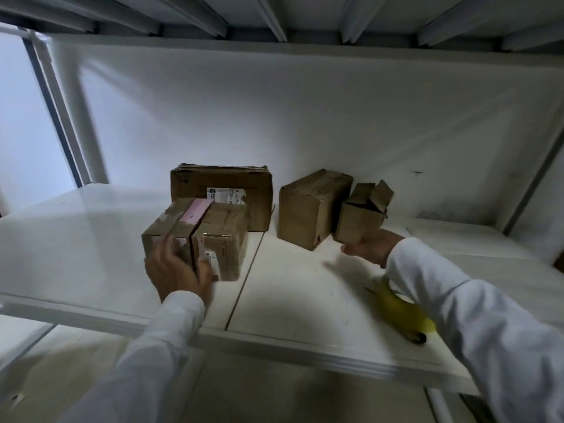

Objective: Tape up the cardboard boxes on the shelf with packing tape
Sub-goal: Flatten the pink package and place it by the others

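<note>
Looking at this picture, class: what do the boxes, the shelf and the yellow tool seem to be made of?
Boxes: brown cardboard, matt, with creased, torn flaps. Shelf: white board, smooth and slightly glossy, perhaps coated wood or metal. Yellow tool: probably plastic, too blurred to be sure.

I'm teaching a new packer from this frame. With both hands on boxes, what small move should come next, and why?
Probably draw the small open box forward with the right hand. Its top flaps stand up unsealed, and that hand already holds its base. The left hand grips the box with the pink strip, which looks closed. The yellow tool, likely the tape dispenser, lies nearby on the shelf.
</note>
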Available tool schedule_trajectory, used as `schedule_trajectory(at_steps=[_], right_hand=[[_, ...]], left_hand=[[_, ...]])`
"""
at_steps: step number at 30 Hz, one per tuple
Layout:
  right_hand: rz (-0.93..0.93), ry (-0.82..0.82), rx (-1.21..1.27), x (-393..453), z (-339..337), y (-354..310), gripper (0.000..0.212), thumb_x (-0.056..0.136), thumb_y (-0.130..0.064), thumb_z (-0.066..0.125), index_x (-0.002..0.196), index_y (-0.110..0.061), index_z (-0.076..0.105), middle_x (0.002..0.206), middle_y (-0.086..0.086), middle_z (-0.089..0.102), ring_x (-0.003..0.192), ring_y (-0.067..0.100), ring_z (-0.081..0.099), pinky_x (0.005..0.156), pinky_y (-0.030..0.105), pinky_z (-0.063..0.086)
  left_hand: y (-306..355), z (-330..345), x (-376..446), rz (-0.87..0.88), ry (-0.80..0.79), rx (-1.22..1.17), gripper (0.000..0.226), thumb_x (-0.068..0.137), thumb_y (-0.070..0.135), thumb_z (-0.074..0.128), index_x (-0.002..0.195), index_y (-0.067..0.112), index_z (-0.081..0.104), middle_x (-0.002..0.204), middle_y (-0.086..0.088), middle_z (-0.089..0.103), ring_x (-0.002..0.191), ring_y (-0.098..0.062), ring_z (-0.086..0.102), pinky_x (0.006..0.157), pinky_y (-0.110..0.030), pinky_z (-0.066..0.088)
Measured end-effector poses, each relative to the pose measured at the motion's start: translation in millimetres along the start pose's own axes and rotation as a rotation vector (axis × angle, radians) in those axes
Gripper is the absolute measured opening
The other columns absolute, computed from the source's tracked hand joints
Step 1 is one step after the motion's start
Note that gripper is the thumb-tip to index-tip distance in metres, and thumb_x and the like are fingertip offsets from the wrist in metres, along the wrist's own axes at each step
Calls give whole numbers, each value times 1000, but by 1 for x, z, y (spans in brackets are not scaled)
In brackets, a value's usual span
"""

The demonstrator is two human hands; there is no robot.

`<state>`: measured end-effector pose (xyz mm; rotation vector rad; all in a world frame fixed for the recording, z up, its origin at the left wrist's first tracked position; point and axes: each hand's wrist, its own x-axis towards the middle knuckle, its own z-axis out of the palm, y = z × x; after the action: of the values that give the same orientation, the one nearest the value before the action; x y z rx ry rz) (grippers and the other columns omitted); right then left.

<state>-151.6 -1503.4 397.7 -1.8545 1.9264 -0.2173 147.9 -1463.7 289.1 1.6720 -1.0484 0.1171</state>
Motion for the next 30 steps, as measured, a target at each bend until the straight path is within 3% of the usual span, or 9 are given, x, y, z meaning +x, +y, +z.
schedule_trajectory(at_steps=[5, 8, 11, 13, 17, 20, 23, 26, 30], right_hand=[[143, -128, -333, -27, -21, 56, 59, 82, -67, 50, 104, -14, 61, 113, 4, 60, 100, 21, 55, 85, 28, 39], [114, -239, -317, -36, -15, 77, 54, 76, -58, 66, 109, -15, 62, 106, 1, 59, 102, 20, 57, 90, 29, 45], [49, -265, -220, -40, -5, 83, 46, 79, -35, 72, 118, -14, 60, 102, -1, 56, 94, 17, 55, 79, 26, 48], [12, -224, -299, -40, 2, 85, 40, 82, -38, 65, 117, -21, 60, 107, -4, 57, 98, 17, 54, 80, 23, 42], [-68, -123, -257, -29, 16, 95, 27, 76, -41, 55, 83, -15, 60, 86, -1, 54, 91, 22, 56, 78, 26, 43], [-109, -74, -272, -21, 22, 101, 30, 81, -43, 55, 75, -14, 54, 80, -2, 50, 83, 20, 52, 82, 28, 46], [-132, 8, -295, -19, 30, 104, 33, 79, -55, 55, 92, -25, 60, 92, -3, 59, 92, 19, 55, 84, 27, 45], [-142, 148, -251, -17, 39, 108, 49, 68, -63, 56, 107, -34, 54, 106, -4, 61, 98, 20, 56, 85, 29, 46], [-120, 236, -168, -18, 43, 114, 45, 71, -63, 54, 104, -33, 53, 105, -3, 62, 94, 22, 57, 81, 28, 47]], left_hand=[[42, 24, -43, 418, -288, 26, 57, 72, 27, 60, 121, 1, 51, 123, -24, 54, 119, -36, 45, 101, -47, 35], [76, 51, -73, 536, -467, -54, 59, 75, 38, 48, 128, 12, 39, 127, -19, 52, 120, -27, 42, 101, -43, 39], [117, 71, -97, 409, -697, -91, 65, 86, 39, 57, 141, 17, 31, 144, -7, 35, 131, -21, 36, 106, -29, 30], [140, 85, -111, 280, -867, -147, 69, 89, 33, 61, 146, 22, 24, 150, 0, 28, 136, -17, 30, 108, -25, 27], [165, 106, -123, 34, -1140, -330, 64, 95, 11, 52, 150, 23, 20, 154, 1, 28, 141, -16, 29, 111, -28, 27], [165, 114, -125, -6, -1156, -308, 43, 98, 13, 47, 139, 19, 41, 140, -3, 49, 127, -21, 48, 107, -30, 39], [158, 118, -123, 12, -1116, -243, 17, 94, 23, 55, 107, 18, 63, 109, -2, 65, 103, -20, 59, 96, -32, 48], [156, 117, -121, 54, -1052, -286, 7, 90, 19, 60, 87, 18, 65, 90, 2, 65, 91, -17, 60, 86, -26, 49], [165, 114, -129, 177, -962, -213, 7, 93, 17, 53, 87, 18, 56, 97, -4, 65, 91, -20, 58, 82, -28, 48]])
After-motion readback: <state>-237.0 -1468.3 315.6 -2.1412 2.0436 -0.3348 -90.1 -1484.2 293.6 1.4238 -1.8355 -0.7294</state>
